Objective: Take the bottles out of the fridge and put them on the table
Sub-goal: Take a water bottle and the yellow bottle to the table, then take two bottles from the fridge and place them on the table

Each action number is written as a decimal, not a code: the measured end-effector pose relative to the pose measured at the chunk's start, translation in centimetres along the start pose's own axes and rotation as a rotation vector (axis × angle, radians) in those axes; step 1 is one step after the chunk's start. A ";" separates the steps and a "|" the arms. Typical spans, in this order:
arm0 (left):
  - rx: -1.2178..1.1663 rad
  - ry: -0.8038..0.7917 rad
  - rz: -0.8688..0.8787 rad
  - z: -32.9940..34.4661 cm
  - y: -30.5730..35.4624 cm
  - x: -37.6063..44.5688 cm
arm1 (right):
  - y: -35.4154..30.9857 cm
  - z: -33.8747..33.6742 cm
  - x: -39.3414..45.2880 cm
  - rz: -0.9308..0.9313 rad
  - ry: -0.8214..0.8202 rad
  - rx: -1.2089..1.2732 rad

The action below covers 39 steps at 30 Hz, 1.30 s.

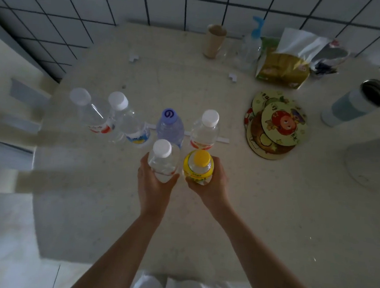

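White tiles back a pale surface (202, 212) where four bottles stand in a row: two white-capped (90, 112) (130, 121), one purple-capped (170, 125), another white-capped (204, 131). Just before them, the left hand (152, 184) grips a clear bottle (163, 162) and the right hand (211, 181) grips a yellow bottle (198, 167). Coasters (275, 125) lie to the right.

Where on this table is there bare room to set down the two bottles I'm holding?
Bare cream tabletop lies right of your right hand, below the round cartoon coasters, and between the bottle row and the tiled wall. Crowded: the clear bottle row ahead and the back right corner.
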<state>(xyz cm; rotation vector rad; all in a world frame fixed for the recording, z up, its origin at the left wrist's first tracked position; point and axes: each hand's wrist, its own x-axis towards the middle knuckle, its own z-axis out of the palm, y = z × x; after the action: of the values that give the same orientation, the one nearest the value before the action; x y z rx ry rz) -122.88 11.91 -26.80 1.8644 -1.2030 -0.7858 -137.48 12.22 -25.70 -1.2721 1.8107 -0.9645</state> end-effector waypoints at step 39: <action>-0.038 0.103 -0.204 -30.1 -14.9 -29.1 | -6.1 10.6 -34.7 -0.312 -0.446 -0.102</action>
<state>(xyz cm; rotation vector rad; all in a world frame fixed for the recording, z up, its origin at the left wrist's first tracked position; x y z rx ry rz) -102.30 50.93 -21.42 1.9922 -0.9386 -0.8059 -116.66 42.10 -20.74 -1.7139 1.3539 -0.6788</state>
